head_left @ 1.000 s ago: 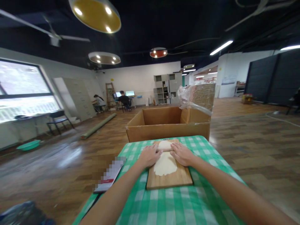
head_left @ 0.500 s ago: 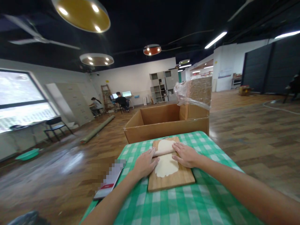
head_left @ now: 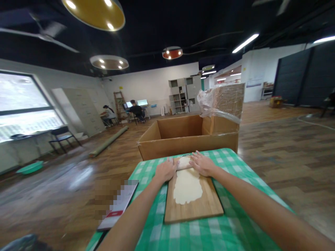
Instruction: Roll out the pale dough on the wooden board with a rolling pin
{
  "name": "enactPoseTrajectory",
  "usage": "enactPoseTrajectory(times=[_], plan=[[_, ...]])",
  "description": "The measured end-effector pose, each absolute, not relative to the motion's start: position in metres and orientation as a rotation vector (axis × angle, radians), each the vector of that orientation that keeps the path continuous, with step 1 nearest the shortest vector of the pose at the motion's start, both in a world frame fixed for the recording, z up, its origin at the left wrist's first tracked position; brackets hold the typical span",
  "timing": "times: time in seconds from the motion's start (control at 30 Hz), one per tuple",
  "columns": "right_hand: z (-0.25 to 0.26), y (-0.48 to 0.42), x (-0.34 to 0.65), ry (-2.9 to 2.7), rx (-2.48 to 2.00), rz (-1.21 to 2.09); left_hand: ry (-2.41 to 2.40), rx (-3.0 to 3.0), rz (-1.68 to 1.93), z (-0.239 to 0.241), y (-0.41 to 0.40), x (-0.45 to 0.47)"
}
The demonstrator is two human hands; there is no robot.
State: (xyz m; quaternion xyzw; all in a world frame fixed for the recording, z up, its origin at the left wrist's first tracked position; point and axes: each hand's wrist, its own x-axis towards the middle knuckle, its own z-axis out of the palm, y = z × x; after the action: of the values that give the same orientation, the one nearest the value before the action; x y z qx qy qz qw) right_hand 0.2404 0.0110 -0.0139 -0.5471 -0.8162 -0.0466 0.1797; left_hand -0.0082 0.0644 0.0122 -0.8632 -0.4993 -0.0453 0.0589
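Note:
A wooden board (head_left: 195, 209) lies on a table with a green checked cloth (head_left: 209, 233). A flat sheet of pale dough (head_left: 186, 188) is spread along the board. A rolling pin (head_left: 184, 164) lies across the dough's far end. My left hand (head_left: 165, 170) presses flat on the pin's left end, fingers stretched out. My right hand (head_left: 202, 163) lies the same way on its right end.
An open cardboard box (head_left: 183, 137) stands just beyond the table, with a plastic-wrapped carton (head_left: 223, 104) at its right. A phone (head_left: 119, 205) lies at the table's left edge. Wooden floor surrounds the table. People sit at desks (head_left: 131, 111) far back.
Both hands pushed the rolling pin away from me, from the middle of the dough to its far end. More flattened dough now shows near me.

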Motion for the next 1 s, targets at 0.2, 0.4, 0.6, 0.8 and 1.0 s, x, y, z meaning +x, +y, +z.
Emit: enactPoseTrajectory(times=[0.2,0.4,0.6,0.8,1.0], plan=[[-0.020,-0.030,0.244,-2.236,-1.553,-0.042,-1.508,-2.648,-0.224,0.014,0.030,-0.018],[-0.015,-0.091,0.247,-2.304,-1.497,-0.034,-1.299,-2.786,-0.329,0.009,-0.016,-0.045],[-0.004,-0.133,0.241,-2.300,-1.504,-0.082,-1.218,-2.845,-0.298,0.013,-0.039,-0.063],[0.001,-0.152,0.240,-2.283,-1.503,-0.161,-1.177,-2.939,-0.236,0.020,-0.062,-0.067],[-0.004,-0.137,0.237,-2.261,-1.528,-0.169,-1.213,-2.914,-0.252,0.010,-0.053,-0.059]])
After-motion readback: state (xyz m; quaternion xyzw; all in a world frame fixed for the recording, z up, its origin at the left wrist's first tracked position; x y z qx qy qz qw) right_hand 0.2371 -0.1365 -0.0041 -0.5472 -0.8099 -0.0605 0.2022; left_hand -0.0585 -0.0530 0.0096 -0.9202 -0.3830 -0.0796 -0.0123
